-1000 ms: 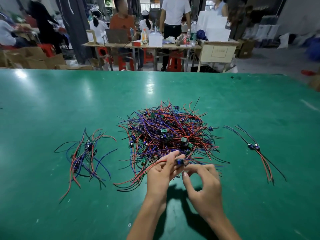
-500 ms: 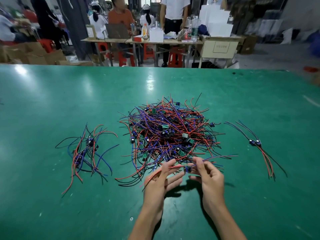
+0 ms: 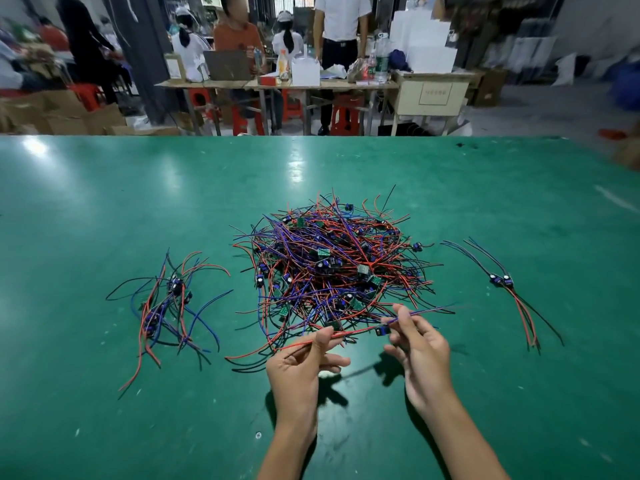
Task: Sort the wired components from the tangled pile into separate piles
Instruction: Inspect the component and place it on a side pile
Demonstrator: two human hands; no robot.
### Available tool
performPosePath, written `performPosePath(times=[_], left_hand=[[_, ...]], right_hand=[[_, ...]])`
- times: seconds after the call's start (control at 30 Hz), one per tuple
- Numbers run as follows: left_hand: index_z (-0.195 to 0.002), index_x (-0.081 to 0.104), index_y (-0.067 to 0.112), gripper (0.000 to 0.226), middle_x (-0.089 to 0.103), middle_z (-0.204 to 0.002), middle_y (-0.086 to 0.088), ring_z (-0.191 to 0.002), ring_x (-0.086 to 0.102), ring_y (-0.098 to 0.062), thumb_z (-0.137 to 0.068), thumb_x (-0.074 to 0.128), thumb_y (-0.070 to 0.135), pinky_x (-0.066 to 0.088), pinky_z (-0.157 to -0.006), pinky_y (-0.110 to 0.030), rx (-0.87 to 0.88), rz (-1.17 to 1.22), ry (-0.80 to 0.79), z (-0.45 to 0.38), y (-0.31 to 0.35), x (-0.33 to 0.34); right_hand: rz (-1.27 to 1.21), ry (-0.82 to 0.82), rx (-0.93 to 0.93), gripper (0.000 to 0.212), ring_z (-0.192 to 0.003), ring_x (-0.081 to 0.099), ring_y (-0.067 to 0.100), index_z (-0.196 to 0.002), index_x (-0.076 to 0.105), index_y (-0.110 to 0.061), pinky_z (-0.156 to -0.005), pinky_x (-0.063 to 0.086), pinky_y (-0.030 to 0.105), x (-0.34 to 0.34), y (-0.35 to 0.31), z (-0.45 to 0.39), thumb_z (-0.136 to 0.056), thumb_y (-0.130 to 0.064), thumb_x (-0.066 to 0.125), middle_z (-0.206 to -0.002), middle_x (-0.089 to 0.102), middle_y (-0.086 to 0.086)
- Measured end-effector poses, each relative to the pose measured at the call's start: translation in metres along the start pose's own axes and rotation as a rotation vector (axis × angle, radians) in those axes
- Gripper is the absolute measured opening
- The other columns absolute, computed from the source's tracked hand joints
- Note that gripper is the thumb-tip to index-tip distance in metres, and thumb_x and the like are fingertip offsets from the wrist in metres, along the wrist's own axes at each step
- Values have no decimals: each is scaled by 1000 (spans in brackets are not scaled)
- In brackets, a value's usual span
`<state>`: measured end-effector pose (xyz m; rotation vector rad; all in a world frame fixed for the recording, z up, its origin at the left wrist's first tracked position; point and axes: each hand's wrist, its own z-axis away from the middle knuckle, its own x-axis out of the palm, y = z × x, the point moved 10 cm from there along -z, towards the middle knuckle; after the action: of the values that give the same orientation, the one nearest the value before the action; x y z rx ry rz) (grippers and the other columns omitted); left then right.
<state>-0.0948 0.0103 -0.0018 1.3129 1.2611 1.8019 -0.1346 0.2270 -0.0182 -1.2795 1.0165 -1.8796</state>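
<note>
Since the earlier frame, both hands have drawn apart, stretching one wired component [image 3: 382, 330] out of the near edge of the tangled pile [image 3: 337, 268].

Left hand [image 3: 304, 362]: thumb and forefinger pinch the component's red wire [image 3: 311, 342], other fingers loosely spread.
Right hand [image 3: 420, 355]: thumb and forefinger pinch the purple-blue wire just beyond the small blue part, which hangs between the two hands, above the tabletop [image 3: 104, 202].

Pile: sits mid-tabletop, just beyond the hands. Thin red, purple-blue and black wires, knotted, with small green boards and blue cylindrical parts showing through.

Left of the pile, well apart: small sorted heap [image 3: 169, 306], red, blue and black wires, several blue parts.
Right of the pile, well apart: two components [image 3: 502, 280] lying side by side, dark wires pointing away from the person, red and black toward them.

Writing: a pale cabinet [image 3: 433, 93] beyond the tabletop carries a framed label, too small and blurred to read. No marking legible on any component.
</note>
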Motion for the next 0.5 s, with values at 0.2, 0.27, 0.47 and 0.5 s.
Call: performPosePath(times=[0.2, 0.27, 0.47, 0.5], left_hand=[[-83, 82, 13, 24, 76, -79, -21, -53, 70, -28, -67, 81, 32, 54, -51, -25, 27, -50, -117, 3, 1, 9], [-86, 82, 13, 18, 76, -78, -19, -54, 68, -21, -68, 84, 18, 53, -55, -22, 45, -105, -221, 5, 1, 17], [-92, 80, 24, 19, 76, -79, -1, -59, 59, -13, -79, 83, 11, 49, -61, -21, 126, -323, -293, 11, 0, 30], [-94, 80, 24, 12, 77, -86, -4, -62, 63, -14, -85, 78, 16, 52, -63, -23, 111, -282, -288, 10, 1, 31]], right_hand=[[53, -81, 45, 25, -54, 62, 5, -101, 74, -13, -53, 57, 21, 1, -12, -13, -83, -30, 72, -74, 72, 1], [46, -104, 45, 22, -57, 63, 6, -102, 75, -14, -54, 56, 20, 4, -20, -16, -87, -29, 70, -73, 71, -1], [116, -274, 132, 29, -51, 58, 2, -106, 78, -17, -44, 51, 14, 13, -43, -18, -82, -31, 70, -71, 64, -6], [178, -317, 126, 28, -52, 57, 2, -105, 79, -18, -44, 50, 13, 17, -46, -16, -82, -33, 71, -71, 64, -5]])
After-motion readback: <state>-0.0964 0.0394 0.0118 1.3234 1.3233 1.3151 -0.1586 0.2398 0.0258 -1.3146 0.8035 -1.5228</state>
